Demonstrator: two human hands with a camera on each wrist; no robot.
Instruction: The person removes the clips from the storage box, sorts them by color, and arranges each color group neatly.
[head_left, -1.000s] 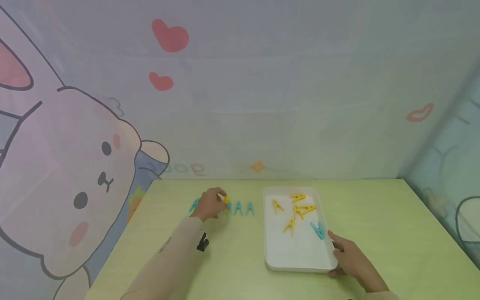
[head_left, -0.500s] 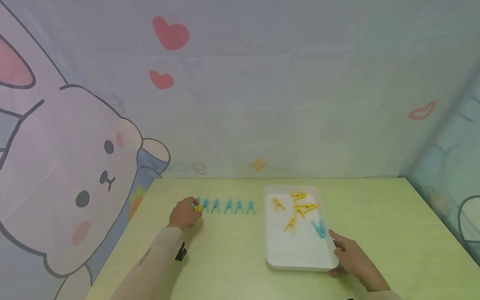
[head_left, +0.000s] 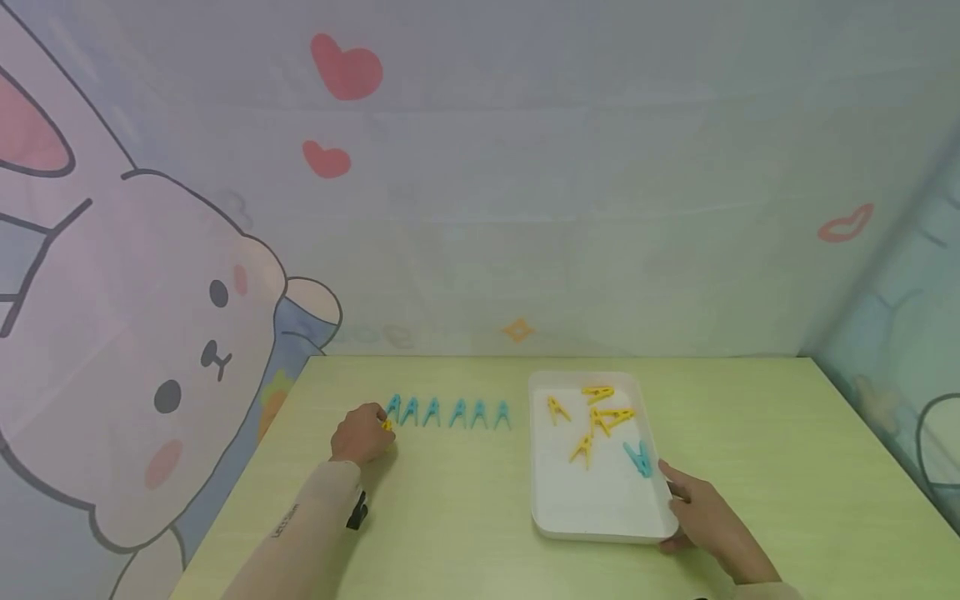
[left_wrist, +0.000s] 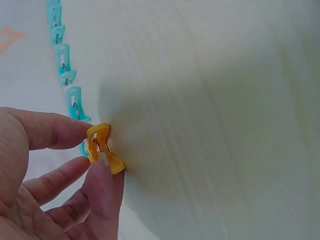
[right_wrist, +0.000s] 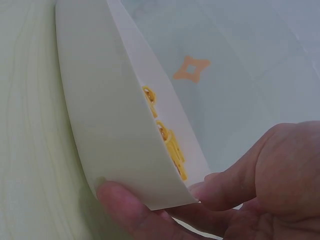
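My left hand (head_left: 362, 435) pinches a yellow clothespin (left_wrist: 102, 148) between thumb and fingers, low over the table's left part. Just beyond it runs a row of several blue clothespins (head_left: 431, 412), spread left to right with a wider gap near the middle. My right hand (head_left: 701, 517) grips the near right corner of a white tray (head_left: 585, 512), thumb at the rim in the right wrist view. Several yellow clothespins (head_left: 581, 450) lie in the tray's far half, with one blue clothespin (head_left: 638, 458) by its right wall.
The pale green table (head_left: 765, 433) ends at a back wall (head_left: 585, 250) hung with a printed cloth. A large cartoon rabbit (head_left: 165, 333) covers the left side of that cloth. Bare tabletop shows to the right of the tray and in front of the row.
My left hand has moved left along the blue row with the yellow clothespin, then slightly back toward me, uncovering the leftmost blue clothespin. My right hand and the tray hold still.
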